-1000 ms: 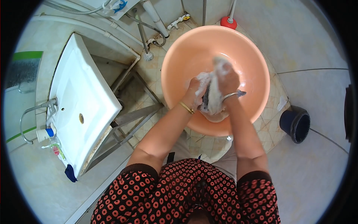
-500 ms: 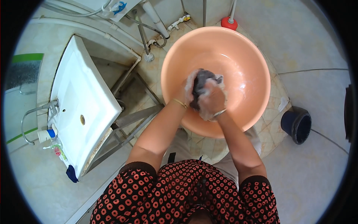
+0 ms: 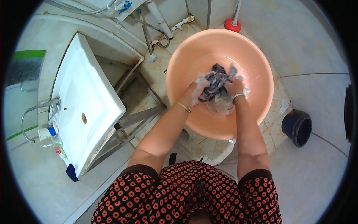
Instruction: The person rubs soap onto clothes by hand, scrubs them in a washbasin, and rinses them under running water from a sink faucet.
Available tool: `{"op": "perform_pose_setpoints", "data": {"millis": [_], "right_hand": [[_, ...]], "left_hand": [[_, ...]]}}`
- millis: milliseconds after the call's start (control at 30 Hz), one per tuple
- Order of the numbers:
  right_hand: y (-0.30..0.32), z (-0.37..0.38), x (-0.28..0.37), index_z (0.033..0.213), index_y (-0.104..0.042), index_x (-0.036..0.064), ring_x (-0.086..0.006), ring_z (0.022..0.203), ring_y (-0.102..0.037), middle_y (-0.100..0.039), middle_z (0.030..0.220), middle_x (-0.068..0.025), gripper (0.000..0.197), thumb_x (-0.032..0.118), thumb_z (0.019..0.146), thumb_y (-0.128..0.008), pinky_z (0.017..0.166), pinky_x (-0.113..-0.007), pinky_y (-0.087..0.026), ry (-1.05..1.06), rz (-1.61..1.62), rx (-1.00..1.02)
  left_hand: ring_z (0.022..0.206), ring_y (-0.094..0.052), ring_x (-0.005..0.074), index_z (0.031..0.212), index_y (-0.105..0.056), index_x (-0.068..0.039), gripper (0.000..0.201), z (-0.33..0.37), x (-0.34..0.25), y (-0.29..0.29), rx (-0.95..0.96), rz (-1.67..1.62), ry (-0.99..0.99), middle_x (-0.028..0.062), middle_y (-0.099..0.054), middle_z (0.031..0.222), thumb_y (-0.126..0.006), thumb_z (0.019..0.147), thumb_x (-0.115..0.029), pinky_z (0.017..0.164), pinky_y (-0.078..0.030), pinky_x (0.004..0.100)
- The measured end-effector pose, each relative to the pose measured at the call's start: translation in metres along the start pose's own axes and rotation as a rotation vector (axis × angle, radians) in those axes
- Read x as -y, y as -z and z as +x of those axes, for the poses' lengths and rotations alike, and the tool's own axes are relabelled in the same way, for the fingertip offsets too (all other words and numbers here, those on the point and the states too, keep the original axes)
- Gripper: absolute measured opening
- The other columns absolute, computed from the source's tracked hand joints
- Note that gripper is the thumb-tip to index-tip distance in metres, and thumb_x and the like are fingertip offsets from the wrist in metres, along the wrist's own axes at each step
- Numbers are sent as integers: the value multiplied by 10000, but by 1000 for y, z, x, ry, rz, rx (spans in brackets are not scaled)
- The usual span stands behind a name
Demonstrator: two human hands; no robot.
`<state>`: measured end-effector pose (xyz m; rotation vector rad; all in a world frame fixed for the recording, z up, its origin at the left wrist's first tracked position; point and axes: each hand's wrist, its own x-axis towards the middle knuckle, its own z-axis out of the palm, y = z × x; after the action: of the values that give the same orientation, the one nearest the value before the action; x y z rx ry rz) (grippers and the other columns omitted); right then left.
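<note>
Head view: foamy cloth (image 3: 215, 85) bunched between two hands in an orange basin (image 3: 257, 98)

Dark grey folds top the bundle, with a paler part showing beneath, all inside the basin, well within its rim. The left hand (image 3: 198, 91), coated in suds, grasps the cloth along its left side. The right hand (image 3: 234, 87) touches the right side, its fingers bent and blurred; whether they close on the fabric, I cannot tell. Bangles circle both wrists. The basin stands above the tiled floor (image 3: 269, 130), with a dark blue bucket (image 3: 288, 124) to its right and a white sink (image 3: 87, 93) to its left.
</note>
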<state>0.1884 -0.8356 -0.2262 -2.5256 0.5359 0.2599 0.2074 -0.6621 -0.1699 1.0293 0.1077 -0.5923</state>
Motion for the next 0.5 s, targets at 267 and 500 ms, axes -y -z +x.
{"op": "perform_pose_setpoints", "data": {"millis": [267,500], "right_hand": [[17,-66,101,786,-586,43,-348,821,-497,-553,842,-167,294,199,540,-543,766,-410,-394,691,479,-403],[72,-21,30,810,-584,8,-266,733,-556,-578,753,-139,194,125,663,-533,693,-340,-432,466,281,-320]], "left_hand": [[811,-522,177,939,-521,-85,250,-5,-8,12,46,-486,68,43,-540,884,-410,856,-293,721,-448,305],[783,-542,169,1018,-487,-2,338,-8,-38,-20,-45,712,-231,82,-566,825,-569,727,-154,714,-432,280]]}}
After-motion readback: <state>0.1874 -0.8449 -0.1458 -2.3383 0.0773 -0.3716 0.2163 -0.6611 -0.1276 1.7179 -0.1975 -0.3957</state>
